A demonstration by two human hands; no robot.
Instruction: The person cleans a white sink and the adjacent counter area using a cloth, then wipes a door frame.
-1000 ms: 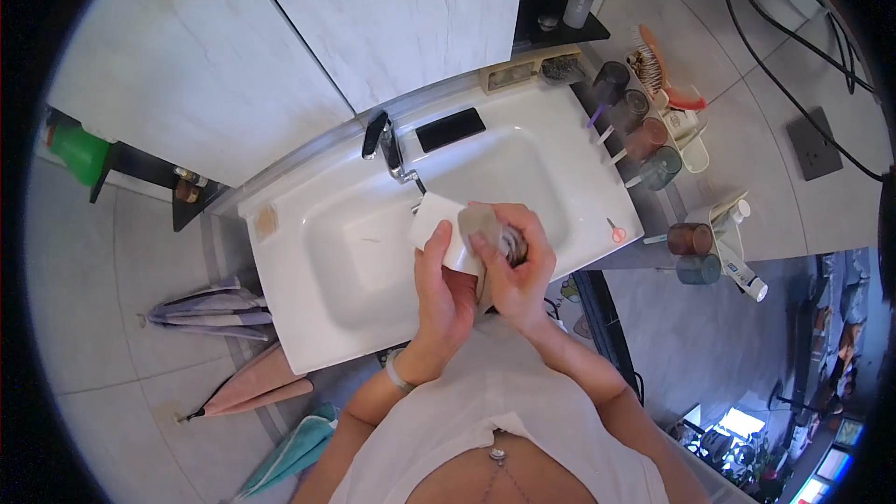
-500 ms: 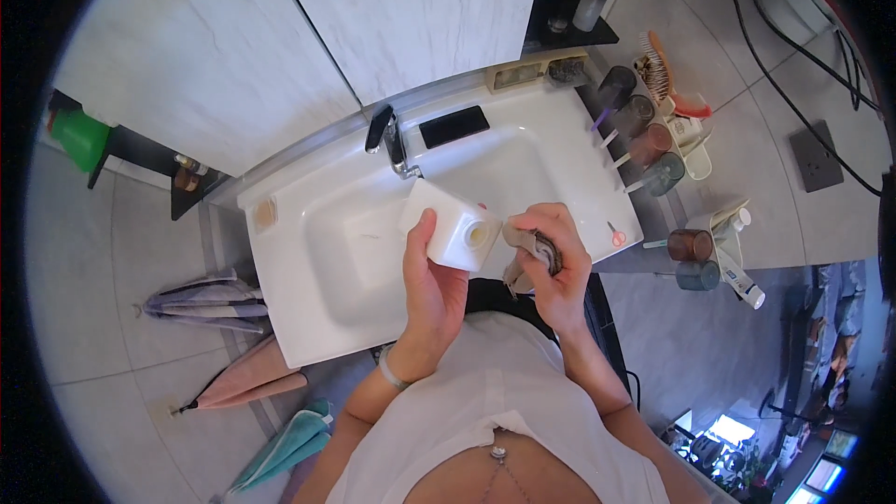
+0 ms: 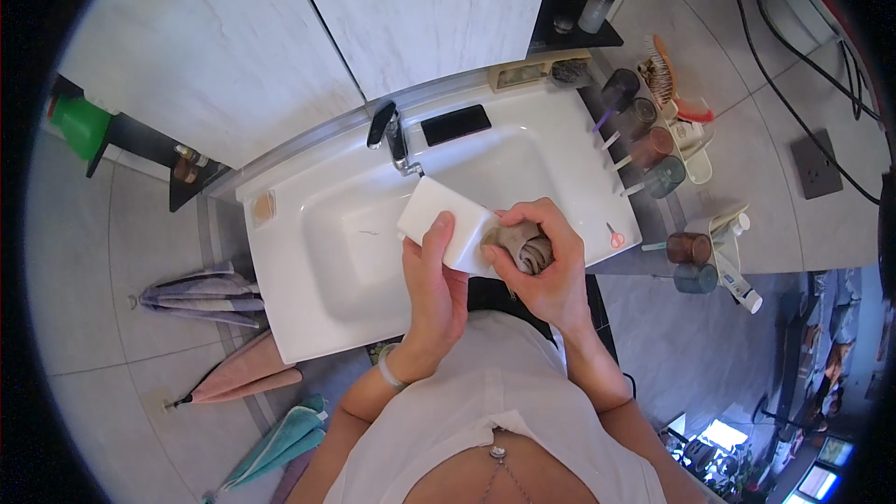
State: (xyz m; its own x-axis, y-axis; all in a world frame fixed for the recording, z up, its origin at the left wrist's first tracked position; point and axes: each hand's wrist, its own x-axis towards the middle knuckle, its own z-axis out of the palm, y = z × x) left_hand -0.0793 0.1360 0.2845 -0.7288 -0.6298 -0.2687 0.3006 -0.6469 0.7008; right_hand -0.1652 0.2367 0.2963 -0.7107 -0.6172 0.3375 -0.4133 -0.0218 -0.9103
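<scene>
Over the sink, my left hand [image 3: 435, 291] is closed round a white box-shaped bottle [image 3: 439, 213], its thumb lying along one side. The bottle is tilted, with its mouth end toward my right hand. My right hand [image 3: 551, 273] grips a bunched grey-beige cloth [image 3: 525, 248] and presses it against that end, so the round opening is hidden now. Below both is the white washbasin [image 3: 322, 303], with a chrome tap [image 3: 392, 140] behind the bottle.
A black phone-like slab [image 3: 455, 124] lies beside the tap. Small scissors [image 3: 615, 235] rest on the right rim, a soap dish [image 3: 265, 207] on the left. Wall-hung cups [image 3: 651, 145] with toothbrushes stand at the right. Towels [image 3: 201, 296] hang at the left.
My right hand has moved left and brought the cloth onto the bottle's mouth, covering the opening that showed before. My left thumb has shifted slightly along the bottle.
</scene>
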